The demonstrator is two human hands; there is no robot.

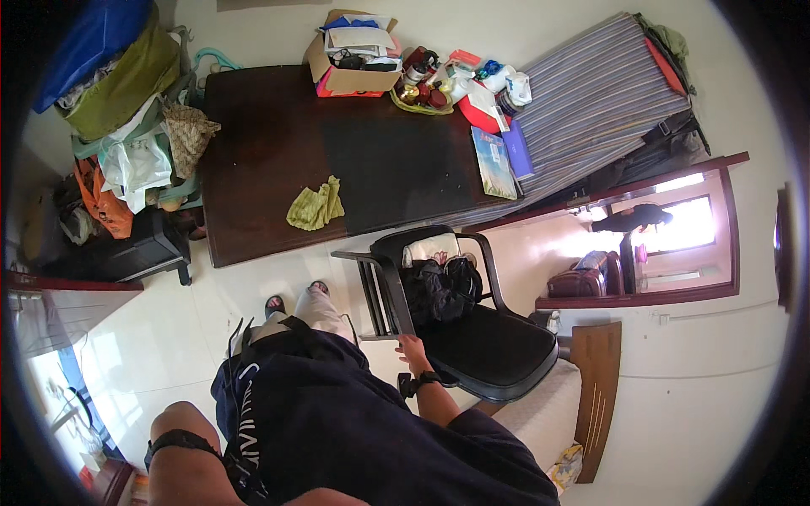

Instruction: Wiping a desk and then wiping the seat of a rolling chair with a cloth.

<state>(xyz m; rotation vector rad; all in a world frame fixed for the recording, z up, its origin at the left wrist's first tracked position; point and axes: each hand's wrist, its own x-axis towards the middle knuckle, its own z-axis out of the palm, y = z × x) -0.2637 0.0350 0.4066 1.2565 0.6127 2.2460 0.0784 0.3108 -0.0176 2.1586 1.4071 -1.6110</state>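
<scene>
My right hand, a dark band on its wrist, grips the frame of a black chair in front of me to the right. Its fingers lie curled at the chair's near side and are partly hidden. A dark bundle of fabric and a pale printed cloth rest on the chair. At the lower left, my bent left arm carries a black strap; its fingers cannot be made out. Beyond the chair stands a dark wooden table with a crumpled yellow-green cloth near its front edge.
On the table's far side are an open cardboard box, a basket of jars and a picture-covered book. A striped mattress lies to the right. Bags are piled left; a doorway opens at right.
</scene>
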